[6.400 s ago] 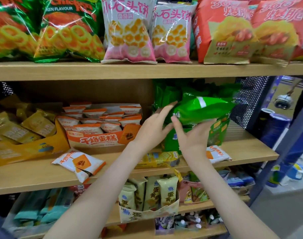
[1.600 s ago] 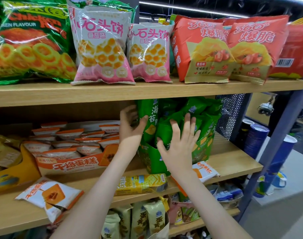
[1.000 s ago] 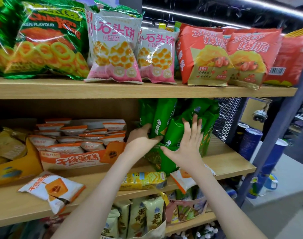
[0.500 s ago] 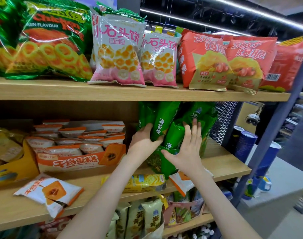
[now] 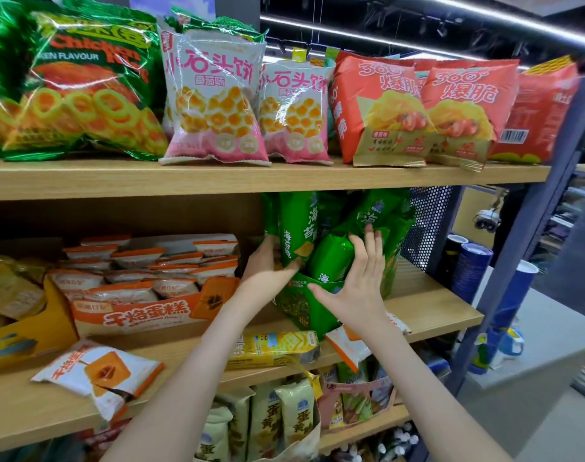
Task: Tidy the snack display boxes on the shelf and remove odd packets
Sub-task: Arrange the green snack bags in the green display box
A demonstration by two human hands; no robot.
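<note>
A green display box (image 5: 301, 308) stands on the middle shelf (image 5: 431, 308), stuffed with upright green seaweed-snack packets (image 5: 331, 258). My left hand (image 5: 267, 268) grips the leftmost green packet (image 5: 296, 228), thumb curled round its lower edge. My right hand (image 5: 357, 288) presses flat with straight fingers against the packets on the box's right side. To the left sits an orange-and-white cake display box (image 5: 141, 311). Loose on the shelf lie an orange-white cake packet (image 5: 97, 375), a yellow cracker packet (image 5: 274, 348) and another orange-white packet (image 5: 347, 348) under my right wrist.
A yellow display box (image 5: 24, 338) sits at far left. Large snack bags (image 5: 214, 105) line the top shelf. Below are beige packets (image 5: 277, 418) in boxes. A perforated metal panel (image 5: 424, 221) and a grey upright (image 5: 531, 228) bound the shelf's right end.
The green packets went from lying across the box to standing upright. Both hands stay on them; my right hand's fingers have crept slightly higher in the last second.
</note>
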